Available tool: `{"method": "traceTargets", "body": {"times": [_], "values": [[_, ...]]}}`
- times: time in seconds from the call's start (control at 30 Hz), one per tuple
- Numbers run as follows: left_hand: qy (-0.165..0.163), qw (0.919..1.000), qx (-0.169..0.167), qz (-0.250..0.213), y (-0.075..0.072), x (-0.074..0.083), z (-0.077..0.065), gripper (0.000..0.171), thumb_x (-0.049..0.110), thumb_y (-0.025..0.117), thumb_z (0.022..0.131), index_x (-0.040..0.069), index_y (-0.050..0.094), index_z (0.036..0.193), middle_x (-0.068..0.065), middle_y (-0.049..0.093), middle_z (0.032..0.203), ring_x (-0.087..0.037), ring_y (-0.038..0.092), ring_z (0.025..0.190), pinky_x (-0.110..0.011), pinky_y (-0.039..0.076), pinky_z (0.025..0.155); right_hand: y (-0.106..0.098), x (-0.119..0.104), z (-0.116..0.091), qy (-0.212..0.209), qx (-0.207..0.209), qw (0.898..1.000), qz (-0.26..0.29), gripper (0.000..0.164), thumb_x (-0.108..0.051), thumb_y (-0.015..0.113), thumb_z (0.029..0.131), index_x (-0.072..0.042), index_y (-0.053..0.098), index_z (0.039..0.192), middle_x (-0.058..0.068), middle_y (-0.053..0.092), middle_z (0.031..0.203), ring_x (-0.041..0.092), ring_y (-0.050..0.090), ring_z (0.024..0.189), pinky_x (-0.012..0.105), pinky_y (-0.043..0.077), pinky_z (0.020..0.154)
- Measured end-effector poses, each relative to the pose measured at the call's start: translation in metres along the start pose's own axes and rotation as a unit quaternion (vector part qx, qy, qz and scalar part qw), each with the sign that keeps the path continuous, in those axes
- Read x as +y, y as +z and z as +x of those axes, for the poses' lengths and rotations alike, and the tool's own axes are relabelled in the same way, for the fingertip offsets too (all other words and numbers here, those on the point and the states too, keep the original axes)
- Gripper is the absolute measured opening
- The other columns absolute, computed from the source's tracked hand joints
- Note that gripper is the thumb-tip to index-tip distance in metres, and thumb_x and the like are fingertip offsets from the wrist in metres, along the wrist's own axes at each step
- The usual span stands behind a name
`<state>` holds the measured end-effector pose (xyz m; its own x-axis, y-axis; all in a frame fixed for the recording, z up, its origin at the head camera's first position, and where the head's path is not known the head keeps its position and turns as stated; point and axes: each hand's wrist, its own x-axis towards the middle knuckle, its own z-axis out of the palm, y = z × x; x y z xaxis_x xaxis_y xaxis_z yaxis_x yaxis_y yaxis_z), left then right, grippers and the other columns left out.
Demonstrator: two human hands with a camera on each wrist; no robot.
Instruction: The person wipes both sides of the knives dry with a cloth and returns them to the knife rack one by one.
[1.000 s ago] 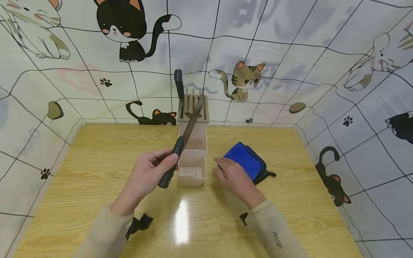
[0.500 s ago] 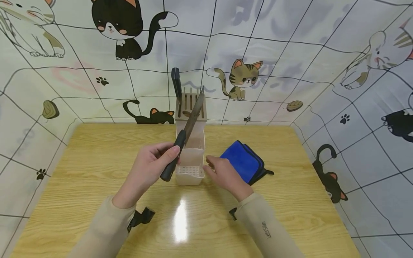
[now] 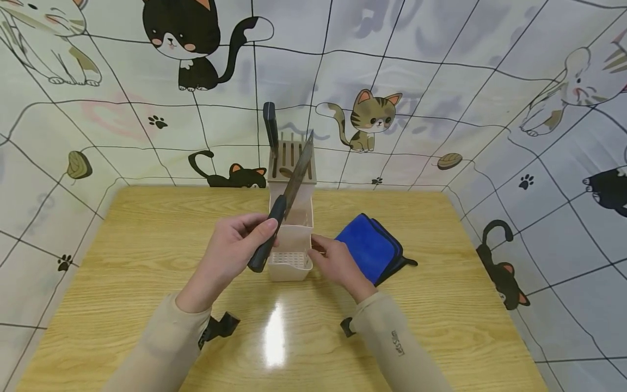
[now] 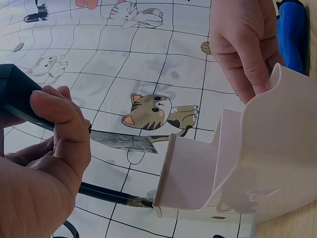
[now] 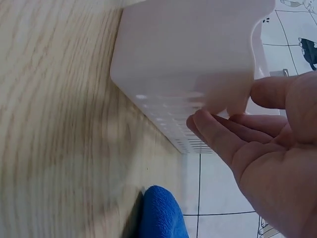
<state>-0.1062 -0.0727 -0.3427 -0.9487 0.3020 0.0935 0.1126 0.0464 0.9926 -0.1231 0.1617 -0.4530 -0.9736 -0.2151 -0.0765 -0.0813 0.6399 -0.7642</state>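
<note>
My left hand (image 3: 230,247) grips a kitchen knife (image 3: 268,237) by its black handle. The blade points up and away, overlapping the slotted top of a pale plastic knife holder (image 3: 290,273) in the head view. Another black-handled knife (image 3: 270,124) stands in the holder's left slot. My right hand (image 3: 337,261) is at the right side of the holder's front compartment. In the right wrist view, the thumb (image 5: 270,92) lies at the rim and the fingers curl against the outer side wall, pinching it.
A folded blue cloth (image 3: 369,245) with black edging lies on the wooden table (image 3: 186,218) just right of the holder. Behind the table hangs a cat-print sheet (image 3: 416,65). Black straps with small mounts sit at both wrists.
My right hand has moved left from the blue cloth to the holder's side and taken hold of its rim. The left hand keeps the knife, shifted only slightly.
</note>
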Motion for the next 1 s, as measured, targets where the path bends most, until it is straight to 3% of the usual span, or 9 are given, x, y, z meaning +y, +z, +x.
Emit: {"method": "traceTargets", "body": {"times": [0.27,0.6,1.0], "values": [[-0.011,0.9999,-0.002,-0.003,0.0,0.001,0.001,0.028,0.024,0.061,0.097,-0.001,0.069,0.107,-0.017,0.068,0.083,-0.019,0.065,0.073,-0.029,0.054,0.064,0.006,-0.002,-0.005,0.014,0.018,0.999,0.044,0.044,-0.015,0.057,0.099,-0.009,0.05,0.141,0.012,0.062,0.13,0.022,0.061,0.117,0.04,0.051,0.093],[-0.039,0.9992,-0.002,-0.01,0.001,0.007,0.004,0.033,0.032,0.061,0.097,0.001,0.07,0.105,-0.02,0.067,0.083,-0.022,0.061,0.071,-0.03,0.052,0.06,0.008,-0.003,-0.009,-0.005,0.037,0.998,0.047,0.043,-0.013,0.058,0.098,-0.006,0.051,0.14,0.016,0.062,0.128,0.025,0.062,0.115,0.04,0.052,0.091],[-0.083,0.9964,0.009,-0.019,0.005,0.024,0.013,0.036,0.035,0.063,0.095,0.002,0.07,0.105,-0.009,0.07,0.079,-0.023,0.067,0.078,-0.03,0.053,0.064,0.009,-0.002,-0.009,-0.012,0.042,0.998,0.035,0.043,-0.014,0.057,0.099,-0.006,0.051,0.14,0.015,0.064,0.126,0.024,0.063,0.112,0.04,0.054,0.088]]}}
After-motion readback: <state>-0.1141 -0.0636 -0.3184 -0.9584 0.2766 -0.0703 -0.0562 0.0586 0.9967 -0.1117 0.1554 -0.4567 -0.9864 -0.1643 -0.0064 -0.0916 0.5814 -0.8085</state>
